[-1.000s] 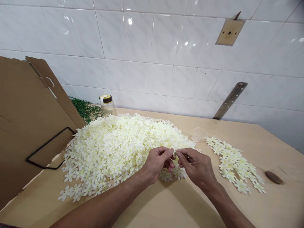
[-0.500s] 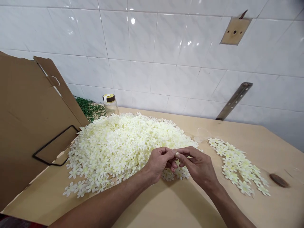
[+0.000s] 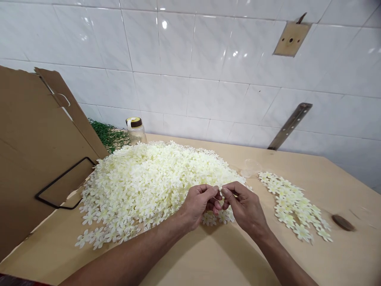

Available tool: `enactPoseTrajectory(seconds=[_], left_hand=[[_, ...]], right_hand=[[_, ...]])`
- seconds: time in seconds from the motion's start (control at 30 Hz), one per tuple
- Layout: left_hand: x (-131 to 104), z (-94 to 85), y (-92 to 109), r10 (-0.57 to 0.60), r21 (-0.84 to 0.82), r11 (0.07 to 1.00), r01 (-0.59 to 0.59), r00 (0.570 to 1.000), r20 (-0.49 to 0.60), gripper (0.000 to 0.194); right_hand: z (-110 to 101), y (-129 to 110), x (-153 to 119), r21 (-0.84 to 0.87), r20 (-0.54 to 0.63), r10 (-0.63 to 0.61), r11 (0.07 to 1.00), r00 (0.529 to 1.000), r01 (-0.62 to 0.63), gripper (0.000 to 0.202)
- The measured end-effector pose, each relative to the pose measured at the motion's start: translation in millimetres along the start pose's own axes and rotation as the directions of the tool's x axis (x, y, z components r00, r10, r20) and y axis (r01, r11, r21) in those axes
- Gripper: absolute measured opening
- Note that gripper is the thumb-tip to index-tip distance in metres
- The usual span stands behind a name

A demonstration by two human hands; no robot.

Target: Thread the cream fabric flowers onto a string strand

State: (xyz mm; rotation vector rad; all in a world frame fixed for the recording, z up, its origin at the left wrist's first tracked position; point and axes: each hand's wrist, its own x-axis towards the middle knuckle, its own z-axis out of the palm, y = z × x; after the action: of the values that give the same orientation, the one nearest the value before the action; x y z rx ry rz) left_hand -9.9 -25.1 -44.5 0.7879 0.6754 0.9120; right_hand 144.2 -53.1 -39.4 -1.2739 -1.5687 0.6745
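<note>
A large heap of pale cream artificial flowers (image 3: 160, 178) covers the middle and left of the table. In front of its right side, my left hand (image 3: 201, 204) and my right hand (image 3: 244, 202) meet at their fingertips. Each hand is closed in a pinch of thumb and fingers. Something small and whitish shows between the fingertips; it is too small to name. Off to the right of my right hand lies a smaller strip of the same flowers (image 3: 294, 206), spread flat on the wooden table (image 3: 196, 258).
A cardboard sheet (image 3: 38, 147) with a black wire loop (image 3: 64, 184) stands at the left. Behind the heap are a clear jar with a brown-yellow lid (image 3: 136, 129) and green plastic stems (image 3: 110, 135). A brown oval object (image 3: 343, 222) lies far right. The tiled wall (image 3: 175, 95) closes off the back.
The whole view has shifted slightly, so things sit a little further left. My hands stay together at nearly the same spot, with the right fingers and thumb slightly changed in position.
</note>
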Motion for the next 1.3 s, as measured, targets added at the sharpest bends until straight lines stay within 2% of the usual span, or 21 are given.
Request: enactPoseTrajectory(seconds=[0.1,0.2,0.43,0.83,1.07,1.2,1.3], left_hand=[[-0.4,-1.0,-0.3,0.012,0.008,1.0,-0.013,1.0,0.013,0.039],[-0.9,-1.4,-0.6,0.033,0.015,0.999,-0.034,0.999,0.028,0.039],[-1.4,1.2,-1.3,0.029,0.002,1.0,-0.029,0.999,0.027,0.039],[-2.5,1.4,-2.0,0.007,-0.006,1.0,-0.006,0.999,0.041,0.029],[-2.3,2.0,0.0,-0.01,-0.005,1.0,0.01,1.0,0.021,0.033],[-2.0,1.3,0.0,0.01,0.009,1.0,-0.01,1.0,0.012,0.039],[-0.8,0.1,-1.7,0.051,0.057,0.997,-0.052,0.999,0.005,0.04]], right_hand=[[0.7,1.0,0.3,0.109,0.007,0.091,0.99,0.996,-0.092,0.024],[-0.4,0.8,1.1,0.127,0.004,0.136,0.982,0.991,-0.136,0.027],[-0.9,-1.7,-0.6,-0.024,-0.056,0.068,0.997,0.996,-0.069,0.031],[0.4,-3.3,-0.9,-0.115,-0.087,0.089,0.988,0.992,-0.098,0.033],[2.6,2.4,-0.7,-0.027,-0.099,0.169,0.985,0.981,-0.172,0.033],[5.7,4.6,-1.8,-0.043,-0.142,0.124,0.99,0.982,-0.131,0.031],[6.1,4.7,-2.1,-0.049,-0.128,0.087,0.994,0.988,-0.094,0.031]])
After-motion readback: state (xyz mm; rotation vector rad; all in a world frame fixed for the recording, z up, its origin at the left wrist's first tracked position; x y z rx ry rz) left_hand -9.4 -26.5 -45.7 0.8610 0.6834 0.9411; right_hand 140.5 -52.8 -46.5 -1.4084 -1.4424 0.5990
